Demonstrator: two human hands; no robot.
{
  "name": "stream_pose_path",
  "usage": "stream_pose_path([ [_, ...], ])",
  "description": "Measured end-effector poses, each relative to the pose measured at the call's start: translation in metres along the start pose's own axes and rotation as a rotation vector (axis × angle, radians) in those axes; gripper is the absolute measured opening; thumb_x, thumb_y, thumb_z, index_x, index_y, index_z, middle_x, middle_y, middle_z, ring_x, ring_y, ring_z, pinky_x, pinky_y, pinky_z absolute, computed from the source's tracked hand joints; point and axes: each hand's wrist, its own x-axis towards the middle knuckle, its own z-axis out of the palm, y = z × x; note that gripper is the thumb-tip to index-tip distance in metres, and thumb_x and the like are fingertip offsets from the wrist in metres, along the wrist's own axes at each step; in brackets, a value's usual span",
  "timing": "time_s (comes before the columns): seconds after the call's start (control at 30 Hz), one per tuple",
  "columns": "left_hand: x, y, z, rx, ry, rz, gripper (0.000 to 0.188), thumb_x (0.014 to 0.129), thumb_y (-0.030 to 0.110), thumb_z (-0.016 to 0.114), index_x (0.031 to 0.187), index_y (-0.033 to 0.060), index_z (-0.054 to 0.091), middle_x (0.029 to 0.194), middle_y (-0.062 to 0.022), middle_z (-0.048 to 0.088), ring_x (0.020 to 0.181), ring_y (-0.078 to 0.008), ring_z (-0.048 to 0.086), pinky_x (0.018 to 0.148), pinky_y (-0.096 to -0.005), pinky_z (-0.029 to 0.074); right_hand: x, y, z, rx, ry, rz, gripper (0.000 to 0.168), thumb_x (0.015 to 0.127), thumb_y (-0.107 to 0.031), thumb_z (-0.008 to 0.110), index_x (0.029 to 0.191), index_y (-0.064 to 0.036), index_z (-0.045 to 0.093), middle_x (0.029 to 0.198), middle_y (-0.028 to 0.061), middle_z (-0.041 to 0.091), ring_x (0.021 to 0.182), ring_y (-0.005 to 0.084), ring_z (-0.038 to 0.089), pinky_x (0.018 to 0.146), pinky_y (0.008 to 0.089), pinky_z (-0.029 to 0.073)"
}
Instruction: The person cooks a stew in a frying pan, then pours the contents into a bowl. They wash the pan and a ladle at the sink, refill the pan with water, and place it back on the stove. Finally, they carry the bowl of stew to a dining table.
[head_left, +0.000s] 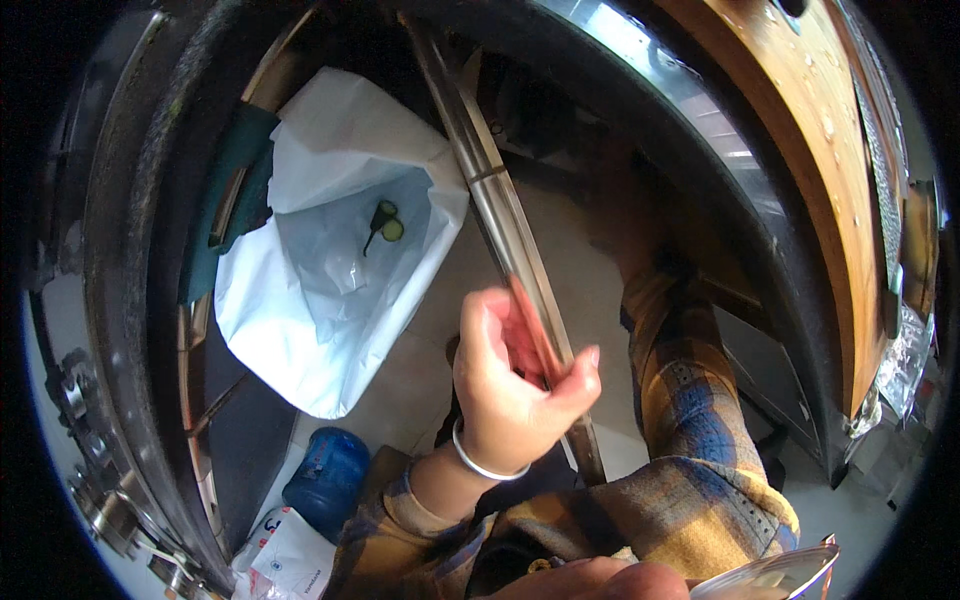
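Note:
My left hand (517, 360), with a silver-coloured bangle at the wrist, is loosely curled, its thumb apart from the fingers. It overlaps a shiny metal rail (499, 199); whether it touches the rail is unclear. No held object shows in it. My right sleeve, in plaid, runs up the right side to my right hand (619, 206), which is dim and blurred in shadow; its fingers cannot be made out. Left of the rail a white plastic bag (322, 367) gapes, with cut green vegetable ends (391, 229) inside, one bearing a thin stem.
A blue water jug (326, 472) and a printed white package (289, 562) stand at the lower left. The dark counter edge curves along the right, beside a wet wooden board (817, 142). A clear plastic bag (906, 360) lies at the far right.

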Motion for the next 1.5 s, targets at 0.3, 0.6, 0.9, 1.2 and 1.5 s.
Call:
stream_pose_path([
  [0.3,-0.002,0.001,-0.003,-0.166,-0.113,-0.140,0.059,0.062,0.001,0.071,0.105,0.0007,0.031,0.092,-0.0097,0.047,0.078,-0.0111,0.052,0.065,-0.0235,0.045,0.020,0.006,0.014,0.048,0.063,-0.037,0.021,0.083,-0.018,0.051,0.097,-0.004,0.057,0.087,0.0089,0.058,0.081,0.0190,0.055,0.073,0.0314,0.043],
  [0.6,-0.003,-0.001,-0.005,-0.178,-0.110,-0.147,0.060,0.064,0.001,0.072,0.105,-0.0019,0.029,0.089,-0.0107,0.048,0.074,-0.0105,0.053,0.062,-0.0223,0.047,0.025,0.005,0.019,0.079,0.091,-0.051,0.022,0.084,-0.018,0.050,0.099,-0.004,0.057,0.090,0.0093,0.058,0.083,0.0189,0.054,0.075,0.0311,0.042],
  [0.9,-0.001,0.000,-0.003,-0.211,-0.096,-0.147,0.062,0.063,0.002,0.073,0.106,-0.0018,0.029,0.087,-0.0103,0.049,0.072,-0.0099,0.054,0.060,-0.0209,0.046,0.025,0.005,0.021,0.098,0.105,-0.057,0.022,0.086,-0.018,0.049,0.101,-0.004,0.056,0.093,0.0097,0.058,0.085,0.0188,0.054,0.076,0.0308,0.042],
  [1.2,-0.001,-0.001,-0.002,-0.244,-0.117,-0.153,0.058,0.065,0.002,0.072,0.105,-0.0005,0.029,0.091,-0.0102,0.047,0.077,-0.0114,0.054,0.064,-0.0224,0.047,0.023,0.006,0.017,0.099,0.118,-0.063,0.023,0.087,-0.018,0.048,0.104,-0.003,0.055,0.096,0.0102,0.057,0.088,0.0187,0.053,0.078,0.0305,0.041],
  [1.5,0.004,0.005,0.000,-0.167,-0.131,-0.099,0.055,0.066,0.000,0.069,0.105,0.0010,0.031,0.092,-0.0099,0.048,0.079,-0.0125,0.056,0.065,-0.0229,0.048,0.010,0.008,0.016,0.101,0.124,-0.096,0.024,0.088,-0.018,0.047,0.106,-0.003,0.055,0.099,0.0106,0.057,0.090,0.0186,0.053,0.079,0.0302,0.040],
])
